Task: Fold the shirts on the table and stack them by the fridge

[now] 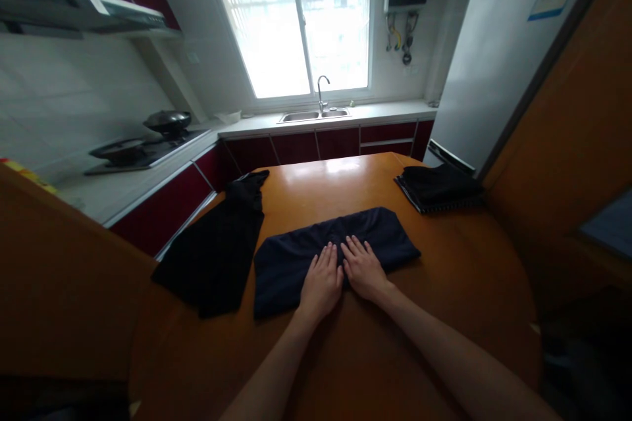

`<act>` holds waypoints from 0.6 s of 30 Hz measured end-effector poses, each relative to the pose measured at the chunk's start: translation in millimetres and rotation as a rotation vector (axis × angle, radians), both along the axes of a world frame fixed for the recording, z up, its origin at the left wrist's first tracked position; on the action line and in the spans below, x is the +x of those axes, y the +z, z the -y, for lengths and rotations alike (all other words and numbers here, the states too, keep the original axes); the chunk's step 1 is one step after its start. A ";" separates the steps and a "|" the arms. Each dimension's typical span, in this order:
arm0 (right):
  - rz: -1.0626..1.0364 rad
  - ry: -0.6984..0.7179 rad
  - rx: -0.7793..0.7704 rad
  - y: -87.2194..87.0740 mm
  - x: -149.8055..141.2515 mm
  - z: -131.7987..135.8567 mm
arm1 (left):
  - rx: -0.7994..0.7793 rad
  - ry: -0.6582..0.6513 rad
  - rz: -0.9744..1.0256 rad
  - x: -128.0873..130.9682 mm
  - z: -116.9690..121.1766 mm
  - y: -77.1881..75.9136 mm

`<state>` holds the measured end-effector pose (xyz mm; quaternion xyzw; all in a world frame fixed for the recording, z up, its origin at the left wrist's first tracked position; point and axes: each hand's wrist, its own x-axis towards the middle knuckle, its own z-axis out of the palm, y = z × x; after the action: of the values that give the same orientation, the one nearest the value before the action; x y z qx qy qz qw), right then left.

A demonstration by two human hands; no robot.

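A dark navy garment (pixel 286 263), folded into a wide flat bundle, lies across the middle of the wooden table (pixel 336 177). My left hand (pixel 323 279) rests flat on its near middle, fingers stretched out. Beside it, my right hand (pixel 364 268) also presses flat on the cloth with its fingers extended. The two hands nearly touch at the index fingers and thumbs. Which kind of garment it is cannot be made out.
Black clothing (pixel 217 250) lies loosely spread on the table's left side. At the back right edge sits a stack of folded black clothes (pixel 439 187). Beyond the table are a counter with a sink (pixel 301 116), a stove (pixel 153 151) and a refrigerator (pixel 498 59).
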<state>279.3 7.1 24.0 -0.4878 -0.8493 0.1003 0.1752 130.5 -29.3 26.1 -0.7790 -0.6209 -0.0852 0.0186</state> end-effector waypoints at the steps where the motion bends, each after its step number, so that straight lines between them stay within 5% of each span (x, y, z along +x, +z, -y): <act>1: 0.027 -0.017 -0.018 -0.1 0.0 -0.7 | -0.001 0.000 -0.005 0.2 -0.1 0.3; 8: 0.163 -0.321 -0.213 -4.0 37.7 -30.2 | 0.022 0.013 0.013 0.2 -0.6 -0.3; 14: 0.224 -0.515 -0.152 -16.7 101.2 -43.2 | 0.024 0.018 0.034 0.0 -1.4 -0.6; 18: 0.211 -0.619 -0.068 -3.1 101.7 -53.0 | 0.027 0.020 0.035 0.9 -1.7 -0.1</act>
<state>381.0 60.1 20.9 -0.7360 -0.6704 0.0196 0.0919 131.4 -27.6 26.0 -0.7709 -0.6277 -0.1069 0.0190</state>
